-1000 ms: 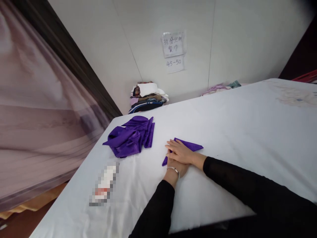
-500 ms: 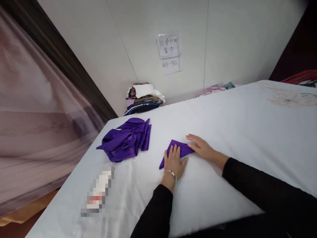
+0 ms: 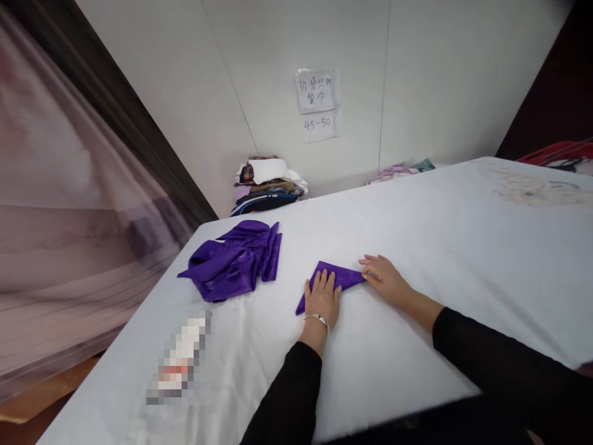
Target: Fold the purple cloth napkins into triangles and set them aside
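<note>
Mid-frame on a white tablecloth (image 3: 417, 358), a folded purple cloth (image 3: 345, 276) is lying under the flattened left hand (image 3: 322, 300), the right hand (image 3: 384, 281) pinching its tip; a curtain (image 3: 69, 216) is hanging at frame left.

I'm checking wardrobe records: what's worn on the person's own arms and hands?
The left sleeve and right sleeve are plain black, ending short of the wrists. A slim, silver-coloured bracelet circles the left wrist. Both hands are ungloved.
</note>
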`<action>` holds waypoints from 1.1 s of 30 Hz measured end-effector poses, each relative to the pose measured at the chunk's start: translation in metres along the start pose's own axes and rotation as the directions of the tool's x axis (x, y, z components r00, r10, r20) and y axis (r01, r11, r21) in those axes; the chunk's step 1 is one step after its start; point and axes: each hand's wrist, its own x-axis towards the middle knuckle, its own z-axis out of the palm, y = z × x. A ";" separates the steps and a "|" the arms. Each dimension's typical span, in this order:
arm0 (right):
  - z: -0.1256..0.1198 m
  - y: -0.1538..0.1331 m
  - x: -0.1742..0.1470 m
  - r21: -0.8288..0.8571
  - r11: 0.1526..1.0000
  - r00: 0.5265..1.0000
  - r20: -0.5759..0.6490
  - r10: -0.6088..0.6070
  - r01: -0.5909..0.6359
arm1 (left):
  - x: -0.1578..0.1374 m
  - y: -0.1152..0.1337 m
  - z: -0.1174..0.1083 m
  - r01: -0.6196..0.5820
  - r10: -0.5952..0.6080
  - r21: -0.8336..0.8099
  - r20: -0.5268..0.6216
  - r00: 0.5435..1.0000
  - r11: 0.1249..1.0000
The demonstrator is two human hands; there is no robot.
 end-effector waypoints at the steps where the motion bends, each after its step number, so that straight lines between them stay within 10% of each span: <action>1: -0.001 0.000 0.000 -0.002 1.000 1.000 0.003 -0.003 0.003 | 0.000 0.000 0.000 0.000 0.000 0.005 0.003 1.000 1.000; 26: 0.003 0.020 -0.004 -0.062 0.996 0.997 0.024 0.068 -0.067 | -0.001 -0.002 0.004 -0.062 0.057 0.076 0.061 0.997 0.995; 33: 0.004 -0.042 -0.012 -0.084 0.981 0.983 0.081 -0.167 0.173 | -0.001 0.000 0.003 -0.069 0.057 0.116 0.101 0.993 0.991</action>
